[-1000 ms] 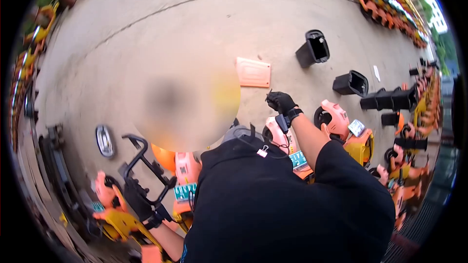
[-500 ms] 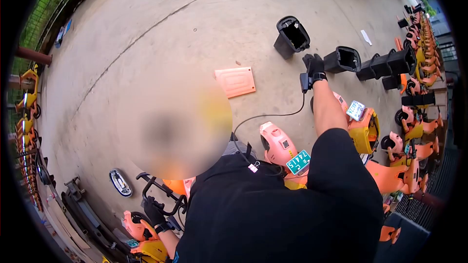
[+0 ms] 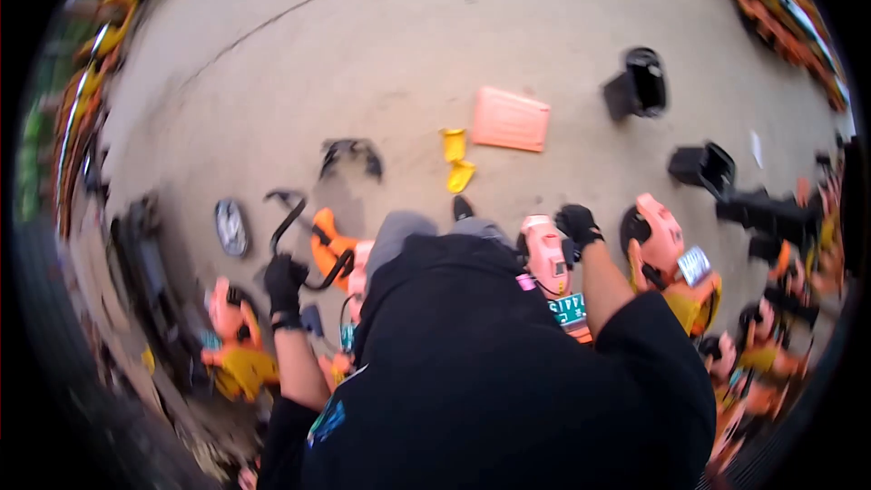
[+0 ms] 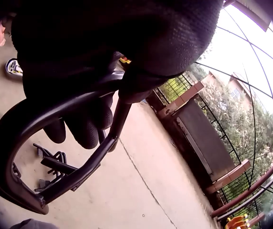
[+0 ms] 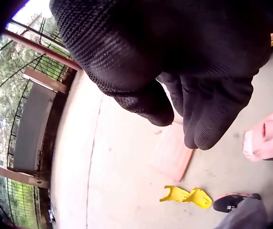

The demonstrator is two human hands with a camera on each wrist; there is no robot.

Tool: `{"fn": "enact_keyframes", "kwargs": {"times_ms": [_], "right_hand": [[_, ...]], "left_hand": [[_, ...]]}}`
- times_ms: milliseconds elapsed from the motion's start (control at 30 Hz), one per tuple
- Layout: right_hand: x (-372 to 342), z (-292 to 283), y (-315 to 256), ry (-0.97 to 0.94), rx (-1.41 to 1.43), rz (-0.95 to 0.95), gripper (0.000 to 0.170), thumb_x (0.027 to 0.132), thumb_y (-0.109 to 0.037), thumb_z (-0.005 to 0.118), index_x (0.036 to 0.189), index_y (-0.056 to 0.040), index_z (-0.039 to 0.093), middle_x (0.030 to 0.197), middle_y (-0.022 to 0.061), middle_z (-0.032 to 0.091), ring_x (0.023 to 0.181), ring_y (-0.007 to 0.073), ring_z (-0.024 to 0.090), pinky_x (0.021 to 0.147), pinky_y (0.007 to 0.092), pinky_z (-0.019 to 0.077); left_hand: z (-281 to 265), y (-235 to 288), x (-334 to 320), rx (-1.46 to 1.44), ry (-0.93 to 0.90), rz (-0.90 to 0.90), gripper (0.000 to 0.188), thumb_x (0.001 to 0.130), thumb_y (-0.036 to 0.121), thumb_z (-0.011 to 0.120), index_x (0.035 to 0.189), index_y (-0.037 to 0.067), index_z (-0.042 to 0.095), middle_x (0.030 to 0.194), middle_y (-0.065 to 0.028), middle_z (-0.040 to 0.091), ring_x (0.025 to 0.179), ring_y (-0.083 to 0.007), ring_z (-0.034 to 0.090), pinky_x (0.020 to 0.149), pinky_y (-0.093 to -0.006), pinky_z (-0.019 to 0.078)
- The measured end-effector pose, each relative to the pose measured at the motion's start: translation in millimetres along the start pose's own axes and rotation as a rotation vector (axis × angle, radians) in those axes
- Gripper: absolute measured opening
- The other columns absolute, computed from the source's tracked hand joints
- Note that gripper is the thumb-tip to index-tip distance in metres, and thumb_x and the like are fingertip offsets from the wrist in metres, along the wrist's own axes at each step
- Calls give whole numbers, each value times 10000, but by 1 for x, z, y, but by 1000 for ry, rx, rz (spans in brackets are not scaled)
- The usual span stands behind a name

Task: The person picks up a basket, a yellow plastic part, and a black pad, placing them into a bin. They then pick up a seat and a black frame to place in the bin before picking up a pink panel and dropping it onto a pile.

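My left hand (image 3: 287,283), in a black knit glove, grips a bent black tubular metal frame (image 4: 55,107). In the left wrist view the fingers curl round its upper bar, and the lower loop hangs below them. The gloved right hand (image 3: 578,224) is beside the pink front of a scooter (image 3: 546,254) with a green plate. Seen from the right wrist, its fingers (image 5: 212,124) hang loosely bent, with nothing between them and the thumb.
A pink panel (image 3: 511,119) and yellow plastic parts (image 3: 455,147) lie on the concrete ahead. More black frames (image 3: 352,159) lie left of them. Black bins (image 3: 635,86) stand at the right. Beyond my left hand are an oval light-coloured part (image 3: 230,227) and long dark parts (image 3: 150,259).
My right hand has come back from beside the black bins towards my body. The left hand still grips the black frame. The head view has turned, shifting the floor items.
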State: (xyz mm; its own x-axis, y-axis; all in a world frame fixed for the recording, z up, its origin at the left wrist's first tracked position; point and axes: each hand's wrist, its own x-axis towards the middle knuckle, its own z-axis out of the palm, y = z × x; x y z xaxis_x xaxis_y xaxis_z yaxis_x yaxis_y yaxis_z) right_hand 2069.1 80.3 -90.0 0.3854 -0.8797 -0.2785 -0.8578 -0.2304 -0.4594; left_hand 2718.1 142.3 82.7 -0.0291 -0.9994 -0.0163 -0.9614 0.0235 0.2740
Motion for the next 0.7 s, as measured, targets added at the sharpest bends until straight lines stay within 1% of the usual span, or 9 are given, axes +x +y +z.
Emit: {"fn": "enact_keyframes", "kwargs": {"times_ms": [33, 133, 367, 400, 433, 533, 567, 667, 700], "right_hand": [[-8, 11, -4, -33, -18, 0, 175, 675, -242, 612, 638, -78, 562, 649, 141, 557, 647, 336, 549, 568, 425, 432], [-25, 21, -16, -107, 7, -24, 204, 676, -279, 602, 638, -84, 558, 642, 142, 555, 651, 335, 552, 565, 423, 431], [-26, -3, -19, -114, -58, -129, 151, 567, -144, 676, 649, -85, 564, 702, 60, 595, 669, 263, 572, 619, 352, 470], [-23, -9, -15, -98, 0, -183, 152, 648, -131, 653, 754, -61, 569, 739, 68, 612, 657, 237, 589, 593, 330, 485], [-30, 13, 18, -97, 377, 14, 158, 702, -136, 626, 815, -51, 554, 748, 77, 610, 648, 223, 592, 574, 319, 490], [-12, -21, -25, -44, 1340, 948, 192, 747, -148, 606, 906, -67, 533, 777, 91, 605, 677, 211, 592, 580, 309, 493], [-3, -33, -38, -70, 1224, 950, 175, 814, -153, 543, 948, -50, 501, 774, 96, 595, 645, 192, 588, 540, 290, 493], [9, -49, -64, -79, 1117, 1030, 149, 805, -130, 542, 931, -55, 516, 699, 47, 563, 562, 146, 554, 489, 262, 472], [40, -86, -122, -75, 1018, 1067, 127, 803, -123, 538, 909, -57, 516, 682, 32, 546, 545, 130, 535, 478, 247, 457]], "left_hand": [[-1, 2, 3, 70, 1, -28, 133, 713, 77, 605, 826, 25, 556, 607, -62, 542, 568, -211, 554, 542, -335, 456], [10, 9, 9, -1254, 159, -982, 147, 798, 170, 579, 818, 29, 546, 659, -85, 557, 620, -224, 597, 577, -313, 502], [76, -38, 16, -1414, 120, -1074, 209, 834, 141, 499, 981, -7, 489, 824, -147, 590, 739, -273, 620, 659, -363, 533], [87, -48, 18, -1407, 112, -1104, 218, 832, 129, 488, 1004, -4, 479, 853, -157, 595, 761, -285, 622, 668, -376, 532], [91, -50, 25, -1426, 102, -1156, 193, 838, 140, 485, 980, 10, 498, 857, -151, 601, 768, -266, 617, 649, -376, 515], [108, -61, 43, -1452, 69, -1306, 168, 854, 172, 465, 941, 44, 531, 855, -130, 612, 784, -243, 608, 672, -382, 483], [119, -66, 49, -1437, 75, -1357, 163, 859, 172, 456, 931, 47, 532, 849, -129, 613, 785, -242, 609, 674, -385, 482], [161, -93, 67, -1474, 36, -1469, 158, 873, 168, 430, 932, 50, 517, 845, -115, 614, 776, -232, 612, 655, -373, 485], [182, -104, 73, -1461, 55, -1494, 160, 875, 168, 425, 947, 51, 508, 846, -110, 615, 770, -225, 613, 639, -362, 487]]}}
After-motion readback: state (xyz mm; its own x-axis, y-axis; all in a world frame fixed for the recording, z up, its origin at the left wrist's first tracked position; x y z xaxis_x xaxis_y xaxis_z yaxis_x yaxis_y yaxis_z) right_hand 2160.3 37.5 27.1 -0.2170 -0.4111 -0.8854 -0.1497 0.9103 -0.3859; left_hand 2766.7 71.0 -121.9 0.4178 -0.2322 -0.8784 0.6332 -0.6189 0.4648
